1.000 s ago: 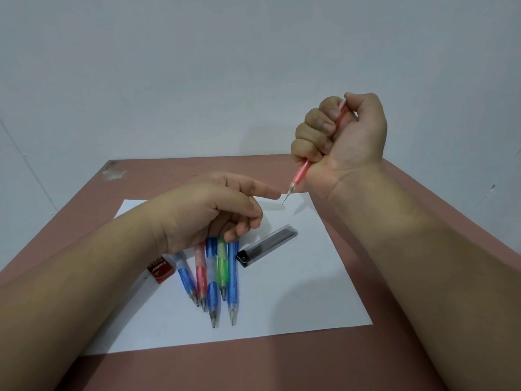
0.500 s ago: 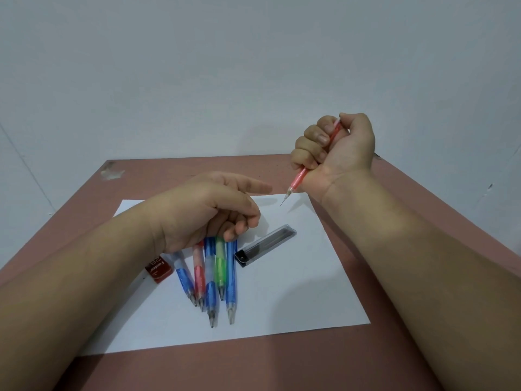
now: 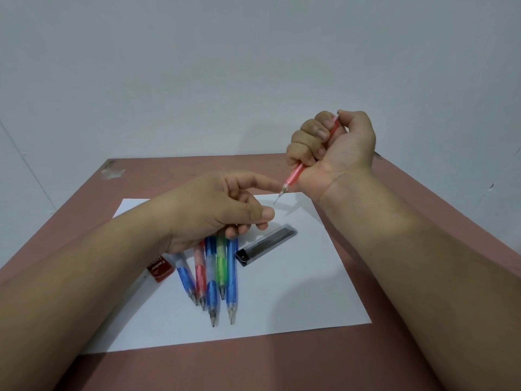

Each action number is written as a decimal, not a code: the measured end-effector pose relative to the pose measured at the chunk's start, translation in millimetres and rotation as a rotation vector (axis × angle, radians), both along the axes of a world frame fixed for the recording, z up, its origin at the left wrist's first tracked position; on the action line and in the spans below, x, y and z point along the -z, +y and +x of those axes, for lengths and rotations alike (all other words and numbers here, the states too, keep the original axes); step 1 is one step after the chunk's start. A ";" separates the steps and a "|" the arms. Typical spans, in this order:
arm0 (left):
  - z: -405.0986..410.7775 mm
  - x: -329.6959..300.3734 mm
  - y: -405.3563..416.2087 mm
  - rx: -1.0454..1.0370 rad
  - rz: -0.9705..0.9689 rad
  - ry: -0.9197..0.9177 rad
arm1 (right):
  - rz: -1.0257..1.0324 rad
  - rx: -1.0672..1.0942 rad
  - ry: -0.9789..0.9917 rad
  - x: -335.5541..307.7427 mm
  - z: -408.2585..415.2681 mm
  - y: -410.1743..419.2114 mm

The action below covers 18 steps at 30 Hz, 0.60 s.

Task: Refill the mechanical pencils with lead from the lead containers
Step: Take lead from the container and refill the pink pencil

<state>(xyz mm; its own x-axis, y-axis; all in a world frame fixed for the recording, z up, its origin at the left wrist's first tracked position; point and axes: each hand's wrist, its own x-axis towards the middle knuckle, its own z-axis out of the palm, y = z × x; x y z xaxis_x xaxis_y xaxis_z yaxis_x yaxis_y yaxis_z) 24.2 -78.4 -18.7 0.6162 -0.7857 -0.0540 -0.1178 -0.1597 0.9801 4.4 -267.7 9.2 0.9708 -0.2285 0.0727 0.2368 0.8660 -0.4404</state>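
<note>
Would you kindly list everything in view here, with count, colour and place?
Pink pencil: one, pink translucent, in the right fist, tip down with lead sticking out.
Pencils on the paper: five; three blue, one red, one green; side by side, tips toward the camera, upper ends under the left hand.
Lead container: one, clear with a black end, on the paper right of the pencils.
Red box: one, red with white lettering, at the paper's left edge.
Paper: one white sheet, on the table.
Table: one, reddish brown.
Wall: pale grey, behind.
Left hand: forefinger extended toward the pink pencil's tip.
Right hand: raised, gripping the pink pencil.
</note>
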 end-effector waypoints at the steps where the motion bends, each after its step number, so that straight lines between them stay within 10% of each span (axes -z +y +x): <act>1: -0.8 -0.3 -0.3 -0.002 0.001 -0.017 | 0.007 -0.004 -0.003 -0.1 -0.3 0.8; 18: -7.8 1.4 -4.8 -0.127 -0.077 -0.112 | 0.086 -0.023 -0.020 -4.2 -5.4 6.6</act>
